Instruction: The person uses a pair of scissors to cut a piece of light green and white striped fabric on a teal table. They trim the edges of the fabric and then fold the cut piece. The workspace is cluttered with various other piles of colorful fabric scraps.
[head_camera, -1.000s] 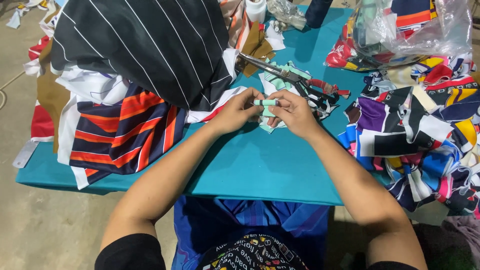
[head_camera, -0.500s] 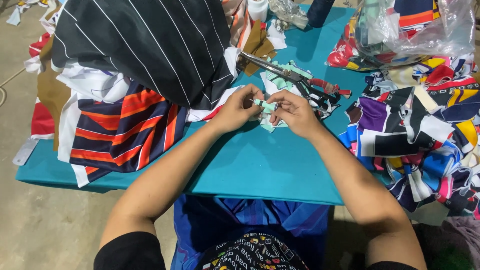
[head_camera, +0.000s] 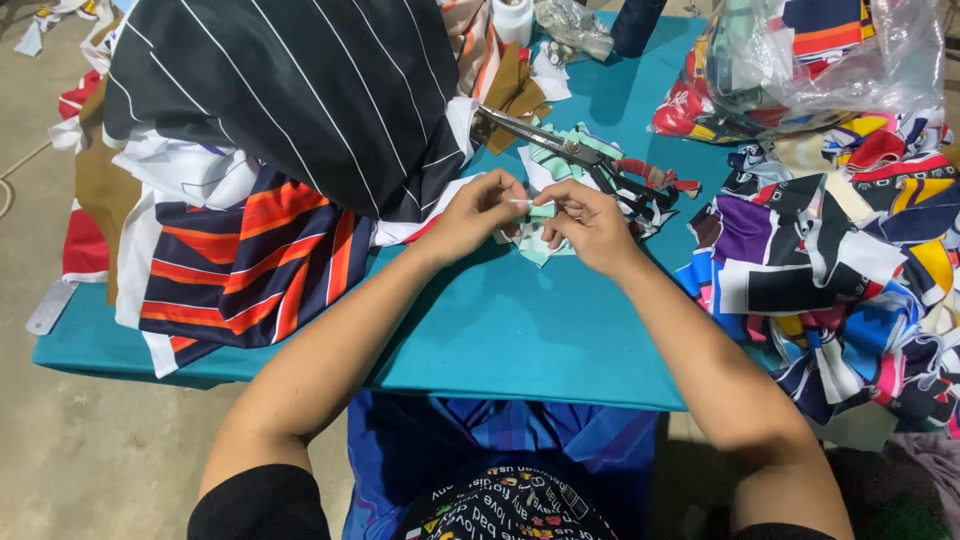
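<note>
At centre frame, above the teal table (head_camera: 520, 340), the left hand (head_camera: 478, 215) and right hand (head_camera: 590, 225) pinch closed on a small mint fabric scrap (head_camera: 541, 210), seemingly light, limp and best held by its edges, with scissors (head_camera: 575, 155) just behind.

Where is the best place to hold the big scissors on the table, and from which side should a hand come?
Probably grip the scissors at the red-wrapped handle loops, coming from the right. The handles lie at the right end, beside the right hand, while the blades point up-left toward the striped fabric pile.
</note>
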